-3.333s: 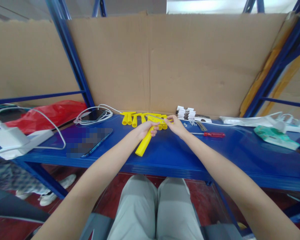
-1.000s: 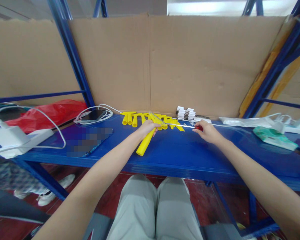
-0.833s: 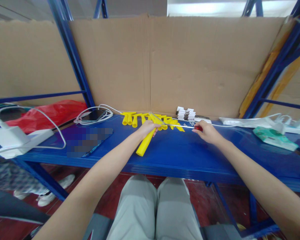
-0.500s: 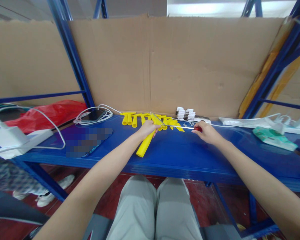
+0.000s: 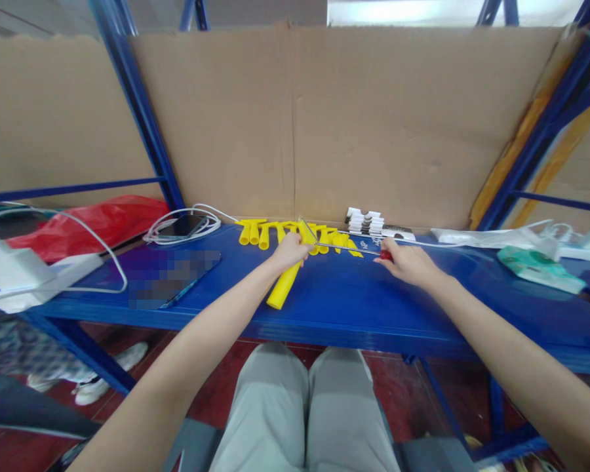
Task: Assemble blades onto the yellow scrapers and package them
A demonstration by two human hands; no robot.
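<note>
My left hand (image 5: pixel 291 252) is closed around a yellow tube-shaped handle (image 5: pixel 282 290), whose open round end points toward me and down over the blue shelf (image 5: pixel 364 295). In my right hand (image 5: pixel 409 259) is a red-handled screwdriver (image 5: pixel 347 248), gripped by its handle. Its long thin metal shaft runs left to the upper part of the yellow handle, just beyond my left hand. A thin metal edge shows there too; exactly where the shaft touches is too small to tell. Several similar yellow pieces (image 5: pixel 264 237) lie in a row behind my left hand.
Behind the shelf stands a cardboard sheet (image 5: pixel 383 124). White pieces with dark marks (image 5: pixel 365 221) are stacked against it. At left are a red plastic bag (image 5: pixel 98 223), a coiled white cable (image 5: pixel 211 226) and a power strip (image 5: pixel 24 282). A green packet (image 5: pixel 541 269) lies at right.
The red handle in my right hand has dipped slightly, and the metal shaft tilts a little more down to the right. My left hand keeps its hold on the yellow handle.
</note>
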